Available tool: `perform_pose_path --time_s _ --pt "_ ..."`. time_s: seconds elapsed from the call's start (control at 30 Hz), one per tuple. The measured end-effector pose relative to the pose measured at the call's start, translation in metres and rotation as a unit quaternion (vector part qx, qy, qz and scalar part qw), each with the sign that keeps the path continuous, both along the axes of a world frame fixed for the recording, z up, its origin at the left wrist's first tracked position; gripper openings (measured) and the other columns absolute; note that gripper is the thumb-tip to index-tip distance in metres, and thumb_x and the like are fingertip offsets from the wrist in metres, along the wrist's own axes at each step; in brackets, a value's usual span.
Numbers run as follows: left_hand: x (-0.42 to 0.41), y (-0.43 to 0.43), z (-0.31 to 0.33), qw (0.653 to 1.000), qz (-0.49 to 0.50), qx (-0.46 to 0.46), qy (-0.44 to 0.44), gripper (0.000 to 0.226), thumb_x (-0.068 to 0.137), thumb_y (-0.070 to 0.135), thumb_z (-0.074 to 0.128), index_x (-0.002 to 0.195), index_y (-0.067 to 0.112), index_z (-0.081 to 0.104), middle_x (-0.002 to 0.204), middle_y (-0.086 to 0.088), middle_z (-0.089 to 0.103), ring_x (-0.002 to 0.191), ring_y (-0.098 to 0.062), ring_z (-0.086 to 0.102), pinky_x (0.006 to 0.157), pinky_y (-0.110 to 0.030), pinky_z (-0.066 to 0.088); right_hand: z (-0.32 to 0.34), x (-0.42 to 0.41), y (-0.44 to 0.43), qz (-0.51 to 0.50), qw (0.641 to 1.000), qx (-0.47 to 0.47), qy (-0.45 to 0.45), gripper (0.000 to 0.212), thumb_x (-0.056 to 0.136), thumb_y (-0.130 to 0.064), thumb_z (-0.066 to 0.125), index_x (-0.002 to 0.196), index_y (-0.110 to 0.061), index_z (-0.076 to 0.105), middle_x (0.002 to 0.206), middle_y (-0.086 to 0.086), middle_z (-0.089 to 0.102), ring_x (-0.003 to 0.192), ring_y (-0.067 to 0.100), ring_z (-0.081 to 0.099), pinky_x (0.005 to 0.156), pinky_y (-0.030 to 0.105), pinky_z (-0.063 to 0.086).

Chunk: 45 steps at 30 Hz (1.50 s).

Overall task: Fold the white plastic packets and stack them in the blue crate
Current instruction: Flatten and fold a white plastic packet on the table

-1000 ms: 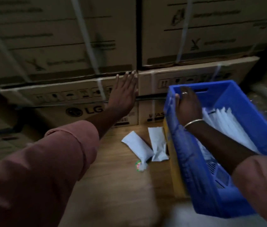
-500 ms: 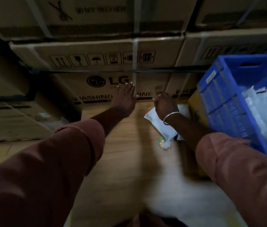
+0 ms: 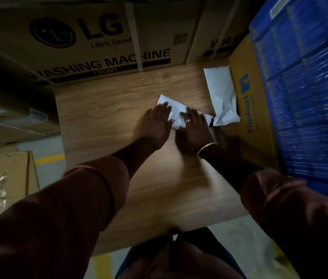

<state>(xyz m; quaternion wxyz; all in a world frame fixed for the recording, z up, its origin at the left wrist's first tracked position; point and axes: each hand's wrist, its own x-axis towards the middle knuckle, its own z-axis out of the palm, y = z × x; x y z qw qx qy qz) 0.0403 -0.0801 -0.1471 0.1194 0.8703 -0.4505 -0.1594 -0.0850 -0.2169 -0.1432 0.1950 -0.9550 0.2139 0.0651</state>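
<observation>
Two white plastic packets lie on the pale wood-grain tabletop, and both hands are down on the nearer one. That crumpled white plastic packet runs on a slant, its far corner up and to the left, its near end trailing right toward a dark band. The left hand lies flat, fingers spread, pressing the left edge; the right hand, ring on one finger and a bangle at the wrist, covers the right half, palm down, fingers flat rather than curled round anything. Neither hand pinches or lifts as far as I can see.

The second white plastic packet lies just beyond the right hand, long axis pointing away from the person, snug against the yellow cardboard box. The blue slatted plastic crate stands on the far right, past that box.

So the packet lies crosswise under both palms, and a fold would likely bring one end over the other. The right hand is nearer the crate, so it looks the natural one to carry the packet across.
</observation>
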Motion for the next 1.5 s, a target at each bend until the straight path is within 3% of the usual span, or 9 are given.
perform_pose_path --time_s 0.2,0.37,0.5,0.6,0.77,0.97,1.3,1.4,1.5 --pt "-0.056 0.055 -0.018 1.0 0.022 0.0 0.007 0.056 0.106 0.042 0.026 0.153 0.015 0.04 0.163 -0.005 0.034 0.15 -0.027 0.035 0.122 -0.05 0.027 -0.001 -0.063 0.055 0.097 0.992 0.047 -0.066 0.052 0.092 -0.032 0.056 0.139 -0.011 0.05 0.151 0.012 0.045 0.145 0.028 0.035 0.118 0.051 0.027" --pt "-0.11 0.087 -0.028 0.997 0.08 0.006 0.011 0.06 0.108 0.047 0.022 0.159 0.016 0.027 0.168 0.001 0.022 0.157 -0.019 0.016 0.126 -0.05 0.016 -0.01 -0.086 0.078 0.059 0.997 0.009 -0.044 0.064 0.097 -0.031 0.047 0.154 -0.009 0.03 0.163 0.009 0.025 0.153 0.023 0.019 0.122 0.042 0.023" --pt "-0.128 0.084 -0.034 0.993 0.112 0.024 -0.004 0.059 0.108 0.043 0.026 0.16 0.014 0.022 0.169 -0.001 0.018 0.157 -0.02 0.013 0.126 -0.052 0.014 -0.021 -0.094 0.086 0.049 0.998 -0.037 0.004 0.068 0.097 -0.034 0.046 0.158 -0.014 0.022 0.166 0.005 0.018 0.154 0.02 0.014 0.124 0.041 0.014" --pt "-0.13 0.079 -0.037 0.991 0.129 0.024 -0.009 0.06 0.107 0.04 0.027 0.16 0.013 0.021 0.169 -0.003 0.019 0.157 -0.021 0.013 0.127 -0.05 0.013 -0.028 -0.089 0.088 0.046 0.996 -0.071 -0.002 0.066 0.097 -0.033 0.046 0.156 -0.012 0.028 0.164 0.007 0.025 0.152 0.023 0.022 0.124 0.042 0.018" --pt "-0.132 0.074 -0.044 0.989 0.146 0.016 -0.021 0.06 0.106 0.036 0.029 0.16 0.01 0.023 0.168 -0.006 0.02 0.157 -0.023 0.015 0.126 -0.048 0.018 -0.035 -0.079 0.096 -0.006 0.995 -0.091 -0.035 0.059 0.102 -0.038 0.021 0.149 -0.009 0.043 0.156 0.008 0.042 0.145 0.023 0.04 0.119 0.042 0.032" --pt "-0.132 0.071 -0.044 0.989 0.149 0.009 -0.011 0.06 0.105 0.035 0.026 0.16 0.009 0.022 0.168 -0.007 0.019 0.157 -0.025 0.015 0.126 -0.046 0.018 -0.052 -0.077 0.096 -0.019 0.989 -0.116 -0.092 0.052 0.097 -0.037 0.043 0.141 -0.009 0.054 0.147 0.008 0.053 0.135 0.023 0.052 0.115 0.041 0.037" --pt "-0.135 0.072 -0.04 0.987 0.157 0.002 -0.018 0.06 0.104 0.032 0.029 0.159 0.009 0.023 0.168 -0.006 0.02 0.157 -0.024 0.014 0.125 -0.051 0.019 -0.043 -0.084 0.088 0.031 0.996 -0.057 -0.059 0.057 0.099 -0.032 0.038 0.15 -0.006 0.039 0.159 0.01 0.036 0.149 0.023 0.032 0.122 0.044 0.025" --pt "-0.139 0.059 -0.029 0.986 0.165 -0.017 -0.019 0.059 0.104 0.03 0.032 0.159 0.01 0.026 0.168 -0.005 0.021 0.157 -0.023 0.014 0.125 -0.052 0.017 -0.033 -0.087 0.079 0.003 0.998 -0.035 -0.06 0.056 0.1 -0.028 0.043 0.151 -0.008 0.037 0.161 0.007 0.032 0.152 0.019 0.023 0.124 0.048 0.017" --pt "-0.142 0.036 -0.025 0.989 0.141 -0.046 -0.002 0.056 0.107 0.031 0.023 0.158 0.009 0.029 0.167 -0.005 0.024 0.156 -0.025 0.017 0.126 -0.051 0.018 -0.029 -0.088 0.063 -0.041 0.998 -0.038 -0.041 0.055 0.102 -0.031 0.041 0.153 -0.011 0.035 0.162 0.004 0.03 0.153 0.018 0.018 0.124 0.049 0.013"
